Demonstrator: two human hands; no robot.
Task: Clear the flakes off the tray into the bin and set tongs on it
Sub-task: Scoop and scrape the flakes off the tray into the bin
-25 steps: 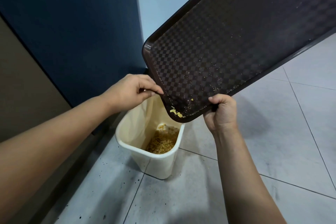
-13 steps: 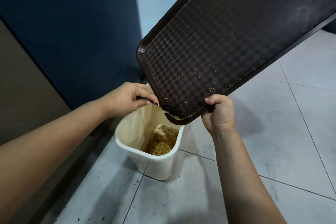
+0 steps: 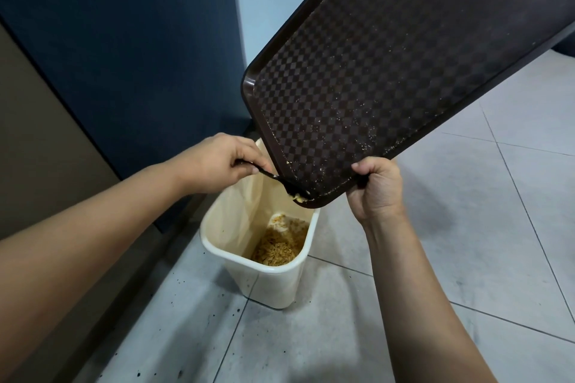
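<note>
Over the cream bin (image 3: 273,274), which stands on the tiled floor (image 3: 466,258) against a dark blue panel (image 3: 124,40), the brown checkered tray (image 3: 389,87) is tipped steeply, its low corner hanging just above the bin's far rim. At that low edge the right hand (image 3: 376,186) holds the rim, fingers curled over it. From the left, the left hand (image 3: 221,162) pinches a thin dark utensil (image 3: 273,176); whether it is one arm of the tongs or a spoon cannot be told. Its tip sits in the tray's bottom corner, touching a small yellow clump of flakes (image 3: 299,196) lodged against the rim. Most flakes (image 3: 277,249) already lie in the bottom of the bin, and only fine crumbs dot the tray's near edge and surface. The work looks close to done on the clearing half, with the tongs not yet set down. The chief risk is the clump going over the wrong side: the corner hangs near the bin's right wall, so a sideways flick could send it onto the floor. With one hand carrying a large tray by its low rim, a hard scrape could also twist it loose or knock the light bin. Fine crumbs may cling to the textured surface and need a tap.
</note>
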